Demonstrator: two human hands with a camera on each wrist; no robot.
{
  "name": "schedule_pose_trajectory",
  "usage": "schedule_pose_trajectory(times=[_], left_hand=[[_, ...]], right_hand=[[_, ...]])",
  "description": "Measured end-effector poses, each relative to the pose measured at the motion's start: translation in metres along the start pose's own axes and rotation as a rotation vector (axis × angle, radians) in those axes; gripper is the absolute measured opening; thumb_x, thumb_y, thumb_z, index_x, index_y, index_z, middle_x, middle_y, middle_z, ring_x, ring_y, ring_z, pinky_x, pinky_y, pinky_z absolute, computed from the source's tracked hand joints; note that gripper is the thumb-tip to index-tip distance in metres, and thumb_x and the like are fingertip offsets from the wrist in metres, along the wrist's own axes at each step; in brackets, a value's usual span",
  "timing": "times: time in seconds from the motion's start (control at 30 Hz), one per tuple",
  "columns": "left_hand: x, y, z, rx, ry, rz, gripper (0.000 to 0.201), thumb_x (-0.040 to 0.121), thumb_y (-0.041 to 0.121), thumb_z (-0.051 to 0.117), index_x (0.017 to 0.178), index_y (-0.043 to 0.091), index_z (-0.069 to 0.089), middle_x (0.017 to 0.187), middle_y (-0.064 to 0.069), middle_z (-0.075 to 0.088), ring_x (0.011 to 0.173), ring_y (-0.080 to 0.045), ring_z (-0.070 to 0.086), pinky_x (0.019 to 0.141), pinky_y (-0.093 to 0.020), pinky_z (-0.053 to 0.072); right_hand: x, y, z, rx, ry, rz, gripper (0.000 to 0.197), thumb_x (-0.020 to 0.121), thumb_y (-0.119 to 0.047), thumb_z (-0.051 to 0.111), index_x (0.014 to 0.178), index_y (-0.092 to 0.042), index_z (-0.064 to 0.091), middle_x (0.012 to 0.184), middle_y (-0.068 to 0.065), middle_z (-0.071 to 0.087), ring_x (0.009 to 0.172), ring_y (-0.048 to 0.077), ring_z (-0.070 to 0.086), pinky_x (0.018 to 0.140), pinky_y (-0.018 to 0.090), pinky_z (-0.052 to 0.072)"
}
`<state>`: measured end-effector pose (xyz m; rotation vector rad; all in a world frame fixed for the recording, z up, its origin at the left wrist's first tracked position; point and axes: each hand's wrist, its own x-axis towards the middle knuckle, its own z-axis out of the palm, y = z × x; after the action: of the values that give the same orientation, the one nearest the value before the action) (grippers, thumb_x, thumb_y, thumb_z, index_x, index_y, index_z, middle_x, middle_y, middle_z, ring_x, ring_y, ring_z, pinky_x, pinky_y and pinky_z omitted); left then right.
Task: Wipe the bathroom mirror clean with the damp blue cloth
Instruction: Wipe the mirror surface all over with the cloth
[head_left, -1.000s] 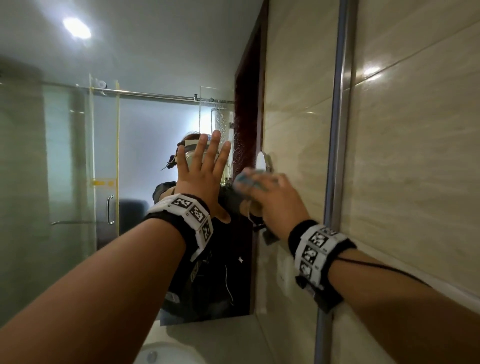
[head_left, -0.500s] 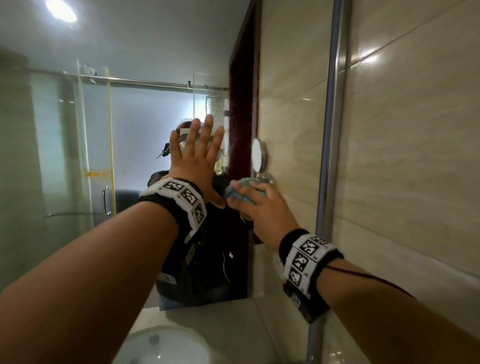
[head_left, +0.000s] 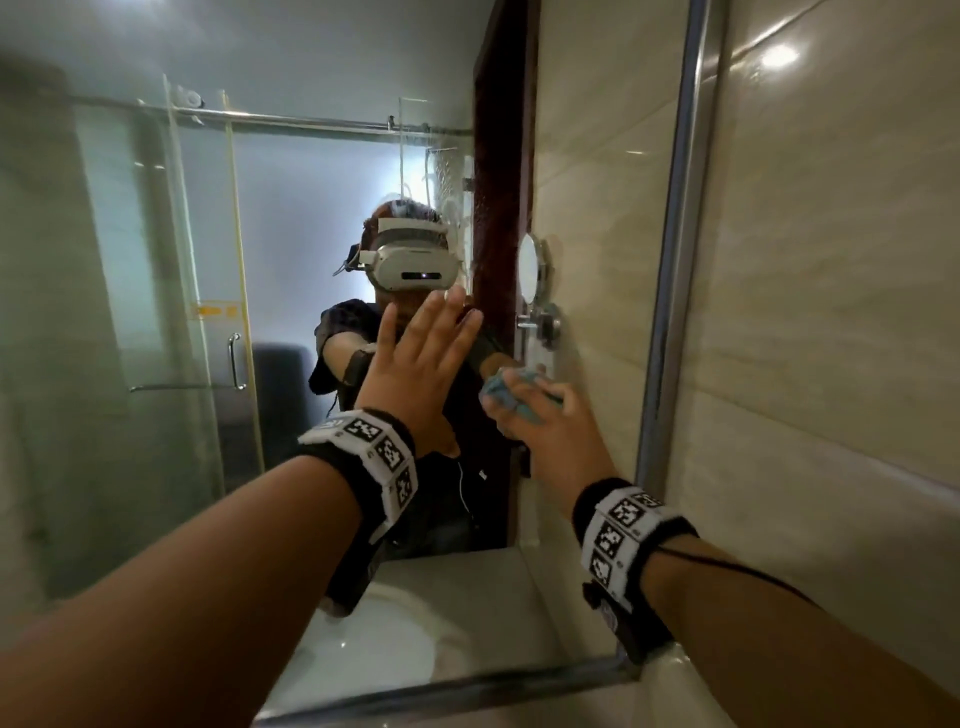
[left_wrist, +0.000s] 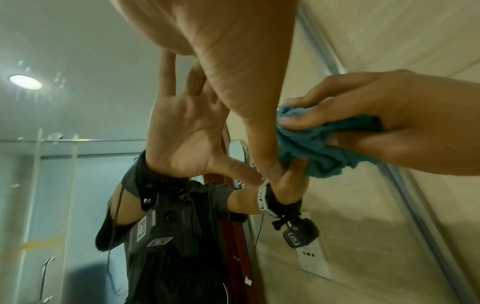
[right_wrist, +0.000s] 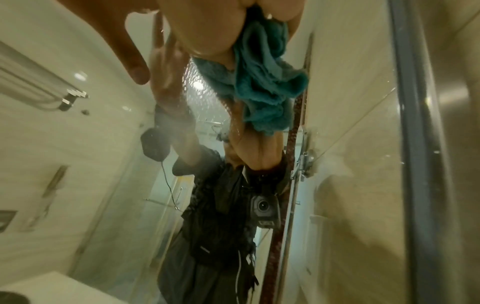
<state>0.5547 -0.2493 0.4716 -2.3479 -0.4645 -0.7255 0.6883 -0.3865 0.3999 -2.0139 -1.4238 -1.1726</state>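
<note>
The large wall mirror (head_left: 156, 312) fills the left and centre of the head view, framed by a metal strip (head_left: 670, 291) on its right. My right hand (head_left: 540, 421) grips the bunched blue cloth (head_left: 511, 397) and presses it against the glass near the mirror's right side. The cloth (left_wrist: 314, 144) shows crumpled under the curled fingers in the left wrist view, and hangs from the palm as the cloth (right_wrist: 262, 82) in the right wrist view. My left hand (head_left: 421, 364) lies flat on the mirror with fingers spread, just left of the cloth.
Beige tiled wall (head_left: 831, 312) runs right of the mirror frame. A white countertop with a round basin (head_left: 374, 644) sits below. The glass reflects a shower door, a dark door frame, a small round mirror and a person wearing a headset. Droplets speckle the glass.
Both hands have slid down the mirror, the right one carrying the cloth lower; the view tilted down, showing more of the countertop and basin.
</note>
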Motion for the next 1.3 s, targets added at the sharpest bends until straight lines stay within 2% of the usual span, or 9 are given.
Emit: schedule_pose_trajectory(times=[0.13, 0.33, 0.47, 0.63, 0.83, 0.97, 1.1, 1.23, 1.3], left_hand=[[0.004, 0.002, 0.009, 0.028, -0.022, -0.019, 0.148, 0.054, 0.074, 0.07, 0.137, 0.013, -0.038, 0.149, -0.012, -0.035, 0.14, -0.031, -0.025, 0.112, -0.056, -0.011], [0.006, 0.003, 0.011, 0.023, -0.024, -0.024, 0.149, 0.053, 0.071, 0.072, 0.138, 0.015, -0.036, 0.15, -0.011, -0.034, 0.14, -0.031, -0.025, 0.113, -0.055, -0.01], [0.005, 0.005, 0.01, 0.042, -0.016, -0.038, 0.149, 0.053, 0.072, 0.072, 0.138, 0.014, -0.037, 0.148, -0.012, -0.035, 0.14, -0.031, -0.025, 0.111, -0.055, -0.012], [0.004, 0.006, 0.008, 0.039, -0.02, -0.047, 0.151, 0.051, 0.073, 0.072, 0.137, 0.014, -0.038, 0.148, -0.012, -0.037, 0.14, -0.031, -0.026, 0.108, -0.054, -0.016], [0.006, 0.006, 0.011, 0.023, -0.03, -0.046, 0.153, 0.049, 0.073, 0.073, 0.137, 0.016, -0.038, 0.147, -0.011, -0.037, 0.14, -0.031, -0.027, 0.106, -0.054, -0.019], [0.007, 0.006, 0.012, 0.033, -0.024, -0.05, 0.153, 0.048, 0.075, 0.072, 0.137, 0.016, -0.038, 0.147, -0.012, -0.037, 0.139, -0.031, -0.027, 0.107, -0.055, -0.018], [0.007, 0.009, 0.01, 0.058, -0.028, -0.062, 0.155, 0.048, 0.076, 0.072, 0.136, 0.014, -0.039, 0.146, -0.013, -0.038, 0.139, -0.031, -0.027, 0.109, -0.056, -0.014], [0.002, 0.012, 0.005, 0.085, -0.021, -0.07, 0.151, 0.051, 0.073, 0.072, 0.138, 0.012, -0.036, 0.149, -0.014, -0.033, 0.141, -0.032, -0.023, 0.109, -0.055, -0.013], [-0.003, 0.017, 0.003, 0.082, -0.024, -0.08, 0.147, 0.056, 0.07, 0.072, 0.139, 0.011, -0.034, 0.15, -0.015, -0.031, 0.141, -0.032, -0.021, 0.109, -0.054, -0.013]], right_hand=[[0.009, 0.014, -0.015, -0.001, -0.024, -0.05, 0.073, 0.073, 0.007, 0.057, 0.129, -0.037, 0.049, 0.143, -0.003, 0.042, 0.117, 0.034, 0.043, 0.096, 0.04, 0.043], [0.07, 0.03, -0.053, 0.037, 0.26, 0.46, 0.069, 0.084, 0.01, 0.04, 0.138, -0.033, 0.041, 0.152, -0.005, 0.024, 0.13, 0.029, 0.027, 0.108, 0.023, 0.018], [0.021, 0.001, -0.006, -0.002, 0.016, 0.017, 0.081, 0.073, 0.009, 0.063, 0.137, -0.033, 0.039, 0.149, 0.0, 0.032, 0.135, 0.036, 0.028, 0.102, 0.057, 0.033], [-0.022, 0.022, 0.007, -0.043, -0.08, -0.183, 0.09, 0.065, 0.015, 0.068, 0.134, -0.033, 0.036, 0.144, 0.001, 0.042, 0.126, 0.039, 0.043, 0.093, 0.054, 0.045], [0.004, 0.055, -0.036, 0.053, 0.179, 0.501, 0.074, 0.081, 0.012, 0.042, 0.14, -0.033, 0.037, 0.153, -0.005, 0.024, 0.135, 0.029, 0.027, 0.115, 0.037, 0.019], [-0.003, 0.044, -0.022, 0.007, 0.222, 0.528, 0.072, 0.084, 0.01, 0.043, 0.142, -0.033, 0.035, 0.153, -0.007, 0.022, 0.134, 0.028, 0.024, 0.114, 0.032, 0.019], [-0.047, 0.019, 0.007, 0.047, 0.025, 0.458, 0.082, 0.077, 0.018, 0.047, 0.137, -0.036, 0.04, 0.153, -0.008, 0.021, 0.138, 0.026, 0.016, 0.11, 0.03, 0.007], [-0.1, -0.011, 0.026, -0.002, -0.176, 0.329, 0.089, 0.046, 0.023, 0.073, 0.118, -0.028, 0.063, 0.135, 0.004, 0.048, 0.116, 0.028, 0.035, 0.087, 0.036, 0.048], [-0.112, -0.016, 0.022, 0.061, -0.289, 0.32, 0.072, 0.072, 0.014, 0.062, 0.129, -0.029, 0.053, 0.145, 0.002, 0.03, 0.131, 0.027, 0.028, 0.102, 0.037, 0.039]])
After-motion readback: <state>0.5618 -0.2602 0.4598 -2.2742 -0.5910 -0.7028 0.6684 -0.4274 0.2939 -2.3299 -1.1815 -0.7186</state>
